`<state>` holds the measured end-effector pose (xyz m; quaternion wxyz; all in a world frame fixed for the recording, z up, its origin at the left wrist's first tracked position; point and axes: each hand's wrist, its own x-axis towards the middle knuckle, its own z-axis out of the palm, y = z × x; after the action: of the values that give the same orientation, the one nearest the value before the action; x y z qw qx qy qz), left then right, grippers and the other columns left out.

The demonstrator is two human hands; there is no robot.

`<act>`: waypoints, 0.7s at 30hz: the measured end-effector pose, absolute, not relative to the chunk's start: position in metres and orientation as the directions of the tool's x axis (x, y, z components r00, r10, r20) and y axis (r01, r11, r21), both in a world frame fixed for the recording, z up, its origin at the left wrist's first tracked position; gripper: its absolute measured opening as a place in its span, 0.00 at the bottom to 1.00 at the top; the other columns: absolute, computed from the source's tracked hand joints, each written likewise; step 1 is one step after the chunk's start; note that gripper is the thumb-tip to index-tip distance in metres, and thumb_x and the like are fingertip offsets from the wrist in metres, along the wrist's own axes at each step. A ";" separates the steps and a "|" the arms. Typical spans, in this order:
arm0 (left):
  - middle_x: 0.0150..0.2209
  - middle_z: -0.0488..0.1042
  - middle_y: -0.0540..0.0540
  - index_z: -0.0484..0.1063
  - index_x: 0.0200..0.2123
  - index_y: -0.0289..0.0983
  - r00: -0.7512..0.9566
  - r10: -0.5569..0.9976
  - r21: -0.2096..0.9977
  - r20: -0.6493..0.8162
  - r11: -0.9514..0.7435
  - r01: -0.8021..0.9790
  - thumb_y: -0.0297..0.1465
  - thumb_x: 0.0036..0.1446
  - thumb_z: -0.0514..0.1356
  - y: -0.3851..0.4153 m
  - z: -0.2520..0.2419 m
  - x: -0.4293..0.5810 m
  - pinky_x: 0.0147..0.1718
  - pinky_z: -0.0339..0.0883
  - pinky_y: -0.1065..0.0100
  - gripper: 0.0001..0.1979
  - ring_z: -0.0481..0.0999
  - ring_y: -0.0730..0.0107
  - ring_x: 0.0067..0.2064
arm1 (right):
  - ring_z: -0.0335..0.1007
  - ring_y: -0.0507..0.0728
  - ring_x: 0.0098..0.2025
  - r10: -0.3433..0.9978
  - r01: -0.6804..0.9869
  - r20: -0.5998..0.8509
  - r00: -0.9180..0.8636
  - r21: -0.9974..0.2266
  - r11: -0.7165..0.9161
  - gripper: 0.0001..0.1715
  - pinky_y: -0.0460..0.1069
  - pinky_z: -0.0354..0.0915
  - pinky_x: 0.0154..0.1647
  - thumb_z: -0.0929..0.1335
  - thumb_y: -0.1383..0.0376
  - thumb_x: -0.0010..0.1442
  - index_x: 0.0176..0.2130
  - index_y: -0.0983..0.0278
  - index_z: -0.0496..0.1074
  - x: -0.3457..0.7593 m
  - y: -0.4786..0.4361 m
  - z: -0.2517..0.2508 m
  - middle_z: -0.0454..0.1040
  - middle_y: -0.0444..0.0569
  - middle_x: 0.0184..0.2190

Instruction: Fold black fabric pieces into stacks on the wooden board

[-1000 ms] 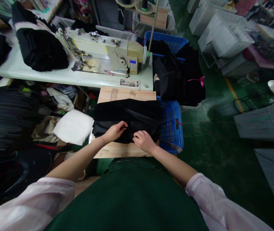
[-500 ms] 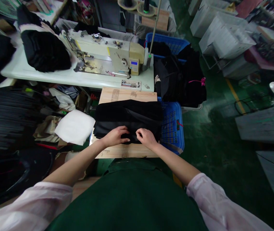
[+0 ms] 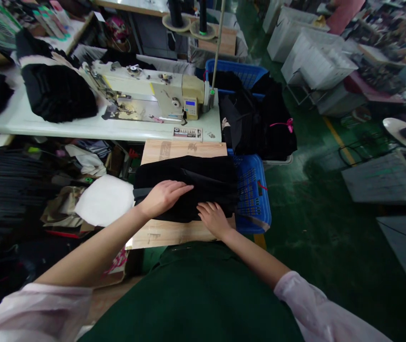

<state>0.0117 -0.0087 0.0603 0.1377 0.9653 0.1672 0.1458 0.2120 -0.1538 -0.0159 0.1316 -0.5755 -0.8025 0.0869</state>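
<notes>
Black cloth (image 3: 210, 173) lies across the middle of a wooden board (image 3: 178, 232), leaving bare wood along the board's far and near edges. The left hand (image 3: 165, 197) is over the left-centre of the board, palm down on the cloth, its fingers outstretched, close together and pointing rightward. The right hand (image 3: 213, 218) is over the board's near right part, at the near edge of the cloth, its fingers slightly bent with the tips on the fabric. The 2 hands are near each other but apart; because the cloth is so dark, whether either pinches a layer cannot be told. Just beyond the board stands a sewing table (image 3: 135, 129), bearing a sewing machine (image 3: 163, 92) and, to the board's far left, a black bundle (image 3: 58, 92). Immediately right of the board is 1 blue basket (image 3: 256, 175); to its far right, a dark heap (image 3: 256, 118) carries a pink tie (image 3: 289, 125). A white piece (image 3: 105, 202) is just left of the board.
</notes>
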 end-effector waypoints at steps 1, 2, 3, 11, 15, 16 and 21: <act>0.47 0.76 0.40 0.67 0.57 0.39 0.886 0.398 0.300 0.238 -0.898 0.323 0.28 0.65 0.48 -0.001 0.065 0.016 0.45 0.69 0.60 0.19 0.76 0.62 0.46 | 0.63 0.60 0.54 0.961 0.915 0.100 -0.259 -0.292 0.278 0.17 0.55 0.59 0.54 0.63 0.65 0.67 0.54 0.63 0.68 0.212 -0.154 -0.018 0.71 0.54 0.53; 0.47 0.76 0.40 0.65 0.59 0.39 0.860 0.450 0.290 0.241 -0.879 0.379 0.29 0.66 0.48 0.008 0.069 0.022 0.45 0.69 0.60 0.20 0.76 0.62 0.45 | 0.63 0.60 0.54 0.970 0.924 0.093 -0.225 -0.295 0.242 0.18 0.56 0.59 0.54 0.63 0.64 0.67 0.55 0.63 0.67 0.213 -0.154 -0.020 0.71 0.55 0.53; 0.46 0.76 0.39 0.63 0.60 0.38 0.827 0.510 0.285 0.239 -0.851 0.442 0.30 0.66 0.48 0.017 0.071 0.029 0.45 0.69 0.60 0.20 0.76 0.61 0.45 | 0.63 0.60 0.54 0.979 0.933 0.088 -0.184 -0.299 0.202 0.20 0.56 0.59 0.54 0.63 0.63 0.67 0.56 0.64 0.66 0.215 -0.154 -0.022 0.70 0.55 0.53; 0.46 0.71 0.37 0.70 0.49 0.35 0.675 0.737 0.092 0.030 -0.674 0.733 0.32 0.61 0.55 0.063 0.052 0.075 0.44 0.66 0.58 0.14 0.71 0.51 0.50 | 0.65 0.62 0.48 0.990 0.944 0.127 0.056 -0.329 -0.011 0.19 0.56 0.63 0.46 0.63 0.63 0.66 0.55 0.66 0.67 0.232 -0.155 -0.011 0.70 0.58 0.46; 0.41 0.73 0.39 0.68 0.47 0.35 0.688 0.725 0.082 -0.012 -0.685 0.724 0.30 0.64 0.49 0.046 0.048 0.073 0.35 0.65 0.63 0.13 0.75 0.56 0.41 | 0.64 0.59 0.48 0.941 0.865 0.148 -0.305 -0.371 0.338 0.14 0.53 0.62 0.47 0.64 0.63 0.65 0.50 0.65 0.70 0.224 -0.147 -0.005 0.71 0.55 0.47; 0.39 0.74 0.40 0.68 0.47 0.35 0.676 0.736 0.085 -0.039 -0.672 0.736 0.30 0.65 0.47 0.042 0.047 0.071 0.33 0.65 0.65 0.13 0.76 0.58 0.38 | 0.64 0.60 0.49 0.914 0.834 0.141 -0.381 -0.375 0.405 0.14 0.53 0.62 0.47 0.66 0.61 0.64 0.48 0.65 0.71 0.221 -0.145 -0.006 0.71 0.55 0.47; 0.39 0.74 0.39 0.68 0.46 0.34 0.613 0.790 0.181 0.000 -0.603 0.777 0.32 0.64 0.49 0.022 0.047 0.058 0.34 0.66 0.65 0.13 0.76 0.59 0.39 | 0.63 0.60 0.50 0.899 0.829 0.082 -0.430 -0.359 0.429 0.08 0.54 0.62 0.46 0.68 0.63 0.62 0.41 0.64 0.74 0.211 -0.133 -0.016 0.72 0.54 0.47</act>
<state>0.0578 0.0218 0.0471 0.0815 0.8945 0.4378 0.0401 0.2112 -0.1330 -0.0158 0.1319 -0.5172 -0.8350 0.1335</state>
